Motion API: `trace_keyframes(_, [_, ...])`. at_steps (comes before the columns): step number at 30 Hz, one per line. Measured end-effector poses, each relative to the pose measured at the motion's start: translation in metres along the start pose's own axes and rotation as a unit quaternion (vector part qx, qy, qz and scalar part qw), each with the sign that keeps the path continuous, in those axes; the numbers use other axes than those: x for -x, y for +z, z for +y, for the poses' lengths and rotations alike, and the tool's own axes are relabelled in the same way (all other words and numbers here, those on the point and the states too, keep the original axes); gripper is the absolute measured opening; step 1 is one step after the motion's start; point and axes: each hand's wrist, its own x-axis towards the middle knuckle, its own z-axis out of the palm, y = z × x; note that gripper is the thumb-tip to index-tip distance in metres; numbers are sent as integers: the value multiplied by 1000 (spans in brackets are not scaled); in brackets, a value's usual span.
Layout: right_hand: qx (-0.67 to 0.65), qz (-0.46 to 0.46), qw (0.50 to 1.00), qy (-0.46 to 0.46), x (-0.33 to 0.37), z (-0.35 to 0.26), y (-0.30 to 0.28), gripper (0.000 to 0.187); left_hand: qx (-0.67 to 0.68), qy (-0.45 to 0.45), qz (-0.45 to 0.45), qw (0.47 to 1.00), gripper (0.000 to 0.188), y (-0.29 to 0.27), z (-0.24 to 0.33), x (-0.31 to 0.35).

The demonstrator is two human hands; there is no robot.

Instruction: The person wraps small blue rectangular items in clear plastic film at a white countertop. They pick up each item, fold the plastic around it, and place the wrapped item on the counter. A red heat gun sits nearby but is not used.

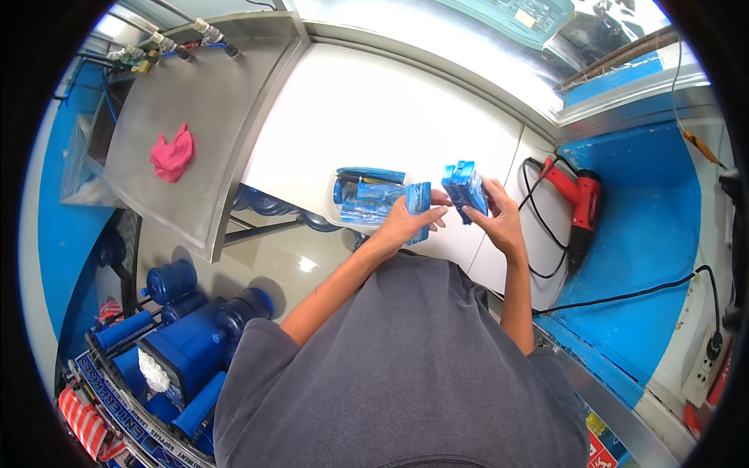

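Note:
A clear plastic tub (335, 214) sits on the white counter in front of me, filled with flat blue plastic film pieces (380, 191). My left hand (402, 224) is at the tub's right side, its fingers around a blue printed film piece (419, 195) that shows above and below them. To the right, above the counter, my right hand (499, 222) grips a thick folded stack of blue plastic film (466, 187) between thumb and fingers. A small gap separates the left fingertips from this stack.
A red heat gun (581, 199) with a black cord rests right of the counter, against a blue wall. At left stands a steel sink table (211, 117) with a pink cloth (172, 154). Blue water jugs (172, 281) stand on the floor at lower left.

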Motion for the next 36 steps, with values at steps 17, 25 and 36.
trace_keyframes(17, [-12, -47, 998, -30, 15, -9, 36, 67, 16, 25, 17, 999, 34, -4, 6, 4])
trace_keyframes(25, [-371, -77, 910, 170, 18, 2, 41, 62, 49, 19, 41, 998, 36, -9, 6, 10])
trace_keyframes(36, [-99, -139, 981, 98, 2, -19, -18, 35, 237, -130, -53, 961, 74, -29, 5, 18])
